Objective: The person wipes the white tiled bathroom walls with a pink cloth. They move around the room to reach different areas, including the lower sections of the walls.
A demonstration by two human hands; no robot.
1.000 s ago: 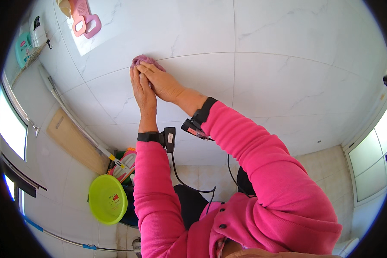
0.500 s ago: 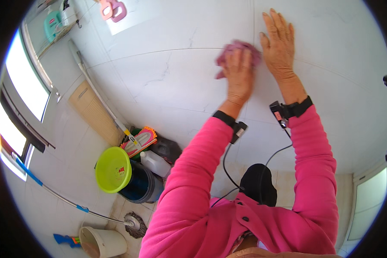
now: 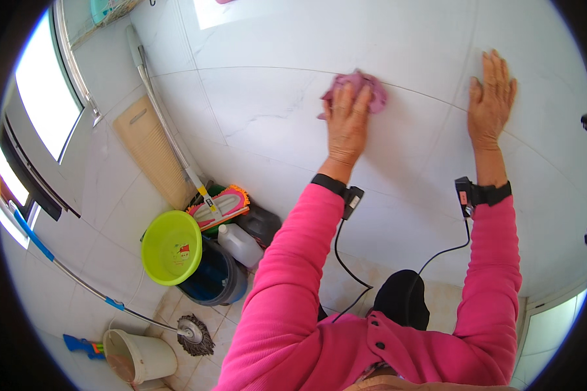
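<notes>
Under the fingers of my left hand (image 3: pixel 347 129) is a crumpled purple cloth (image 3: pixel 374 98), pressed against the white tiled wall (image 3: pixel 280 104). The cloth sticks out around my fingertips, close to a horizontal tile joint. My right hand (image 3: pixel 492 107) lies flat on the same wall, further right, its fingers stretched upward and holding nothing. Both wrists carry black straps with small boxes, and a thin black cable hangs from each one.
In the left corner lean a washboard (image 3: pixel 151 153) and a flat mop (image 3: pixel 222 207). Below them are a lime-green basin (image 3: pixel 156 251), a dark bucket (image 3: pixel 225 287) and a white jug (image 3: pixel 240 246). A string mop (image 3: pixel 195 335) and a pale bucket (image 3: pixel 153 358) stand lower left, near the window (image 3: pixel 45 85).
My right hand has shifted right and lower on the wall. The left hand and cloth have moved slightly left and down in view. The whole view has shifted too.
</notes>
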